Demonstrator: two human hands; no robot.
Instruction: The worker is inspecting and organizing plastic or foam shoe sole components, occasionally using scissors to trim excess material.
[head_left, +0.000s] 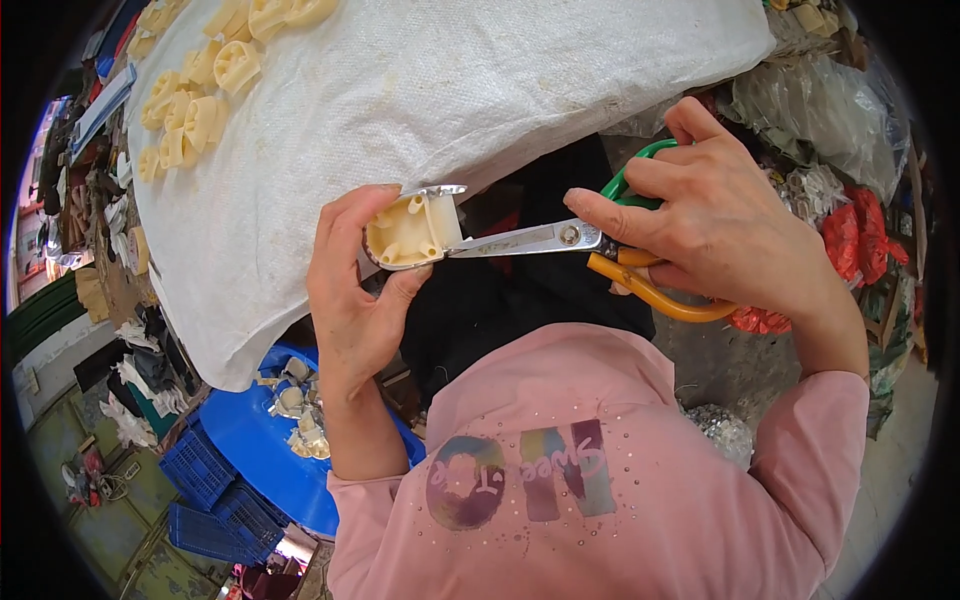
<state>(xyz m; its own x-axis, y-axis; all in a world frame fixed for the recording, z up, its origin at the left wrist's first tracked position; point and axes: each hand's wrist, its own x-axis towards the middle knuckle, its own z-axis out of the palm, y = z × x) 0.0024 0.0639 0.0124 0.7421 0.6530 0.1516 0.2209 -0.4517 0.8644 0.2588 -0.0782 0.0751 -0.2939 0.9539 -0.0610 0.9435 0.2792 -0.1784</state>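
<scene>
My left hand (348, 285) is closed round a small hollow cream plastic part (408, 228) with a shiny silver rim, its open side with inner posts turned up. My right hand (720, 215) grips a pair of scissors (530, 240) with one green and one orange handle loop. Fingers pass through the loops, and the handles stand apart. The blade tips touch the part's rim at its lower right corner; whether they have an edge between them I cannot tell. Several similar cream parts (205, 122) lie at the far left of the white woven sheet (440, 90).
A blue basin (240, 425) with silver and cream pieces (295, 400) stands low at the left, by blue crates (200, 465). Clear plastic bags (825, 100) and red bags (860, 235) crowd the right side. The white sheet's edge hangs just beyond my hands.
</scene>
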